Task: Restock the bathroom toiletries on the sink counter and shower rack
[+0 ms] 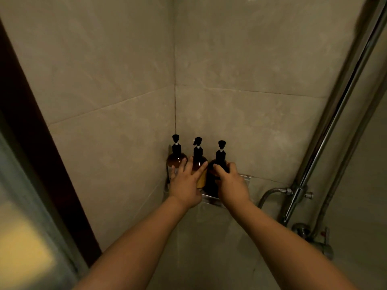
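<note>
Three amber pump bottles with black pump heads stand side by side on a metal corner shower rack [211, 198]. My left hand [185, 182] lies with straight, spread fingers against the left bottle [175, 159] and the middle bottle [198, 162]. My right hand [231, 183] grips the right bottle [216, 162] around its shoulder, fingers curled over it. The lower parts of the bottles are hidden behind my hands.
Beige tiled walls meet in the corner behind the rack. A chrome shower pipe [335, 126] runs up the right wall, with a hose [270, 193] and mixer valve [314, 237] below it. A dark door frame [41, 153] stands at the left.
</note>
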{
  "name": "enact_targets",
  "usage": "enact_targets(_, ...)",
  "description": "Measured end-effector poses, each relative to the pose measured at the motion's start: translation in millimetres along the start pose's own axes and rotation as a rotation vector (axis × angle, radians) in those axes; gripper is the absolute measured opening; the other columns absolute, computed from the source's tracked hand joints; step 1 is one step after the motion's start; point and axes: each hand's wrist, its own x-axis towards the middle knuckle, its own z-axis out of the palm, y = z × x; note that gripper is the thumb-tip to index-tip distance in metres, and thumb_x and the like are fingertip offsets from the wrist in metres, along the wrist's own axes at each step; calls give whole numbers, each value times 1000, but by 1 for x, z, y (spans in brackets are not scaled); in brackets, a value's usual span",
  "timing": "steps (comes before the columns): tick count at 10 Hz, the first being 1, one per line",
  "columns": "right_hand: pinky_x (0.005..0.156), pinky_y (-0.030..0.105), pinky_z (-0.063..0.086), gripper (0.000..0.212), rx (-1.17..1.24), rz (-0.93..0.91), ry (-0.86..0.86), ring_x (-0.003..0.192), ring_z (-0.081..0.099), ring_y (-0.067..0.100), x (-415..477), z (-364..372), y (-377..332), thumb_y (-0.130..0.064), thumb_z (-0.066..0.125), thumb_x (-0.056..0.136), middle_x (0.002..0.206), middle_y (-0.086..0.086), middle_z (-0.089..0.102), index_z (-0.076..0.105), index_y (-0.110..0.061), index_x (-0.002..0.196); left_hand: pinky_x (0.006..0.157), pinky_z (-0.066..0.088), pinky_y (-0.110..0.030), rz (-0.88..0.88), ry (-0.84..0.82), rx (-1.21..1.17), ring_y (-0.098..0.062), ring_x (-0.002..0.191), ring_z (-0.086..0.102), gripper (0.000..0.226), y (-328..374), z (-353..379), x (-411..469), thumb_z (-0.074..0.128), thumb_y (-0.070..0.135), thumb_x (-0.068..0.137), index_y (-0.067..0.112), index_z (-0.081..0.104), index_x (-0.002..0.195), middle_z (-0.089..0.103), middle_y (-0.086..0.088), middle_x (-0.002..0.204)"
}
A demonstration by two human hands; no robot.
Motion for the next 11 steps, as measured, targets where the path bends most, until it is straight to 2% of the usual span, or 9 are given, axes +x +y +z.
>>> enact_targets(1,63,33,58,81,4,-16,22,88,68,31,-1,1,1,-5,81,69,135,12,47,42,-33,134,119,6,-60,-5,39,-22,-30,151,-6,99,-1,5,0,60,43,82,50,-9,153,-4,-7,166)
enact_targets(3,71,35,58,71,-40,37,0,98,66,30,1,3,2,-10,73,82,147,10,40,41,-34,141,119,3,-57,-16,3,-33,-29,151,-9,100,1,3,2,62,46,82,50,-10,152,-7,-6,166)
enact_targets(5,76,36,56,59,-27,75,-66,106,63,31,0,-8,-6,-31,64,90,151,7,36,41,-32,145,120,-5,-51,17,-49,17,-34,150,-13,107,-1,-4,0,65,49,78,45,-11,154,-10,-11,165)
enact_targets(6,84,40,56,74,-107,79,-225,116,58,32,3,-26,-13,-28,65,88,159,7,23,28,-36,152,120,-10,-52,30,-126,99,-39,148,-19,104,-1,-16,-4,63,47,82,44,-11,154,-17,-13,164)
enact_targets(7,106,44,45,81,-204,109,-439,140,33,35,13,-45,-18,-31,63,90,163,5,13,17,-38,156,121,-2,-50,52,-156,101,-37,151,-4,95,-4,-27,-7,60,53,86,43,-2,156,-4,-13,166)
enact_targets(8,110,43,40,77,-213,131,-485,142,31,31,15,-67,-27,-52,56,91,160,10,24,21,-31,156,120,8,-49,62,-184,115,-34,151,8,93,-13,-42,-10,58,59,86,34,5,158,8,-13,165)
enact_targets(9,114,44,33,89,-287,91,-460,140,36,32,6,-81,-38,-77,33,88,156,13,34,26,-18,155,119,14,-51,-10,-212,104,-35,151,8,90,-20,-56,-14,54,56,88,24,7,159,10,-10,166)
enact_targets(10,117,45,25,103,-285,72,-451,140,35,32,0,-91,-46,-86,24,83,156,13,35,25,-12,154,117,20,-52,-31,-187,139,-34,150,11,85,-24,-67,-20,46,60,91,21,11,158,11,-7,166)
enact_targets(11,121,44,17,106,-296,64,-444,146,25,31,-5,-96,-57,-86,20,83,161,13,25,18,-8,156,117,19,-52,-23,-171,147,-34,151,12,80,-21,-75,-26,40,62,93,22,16,158,11,-7,166)
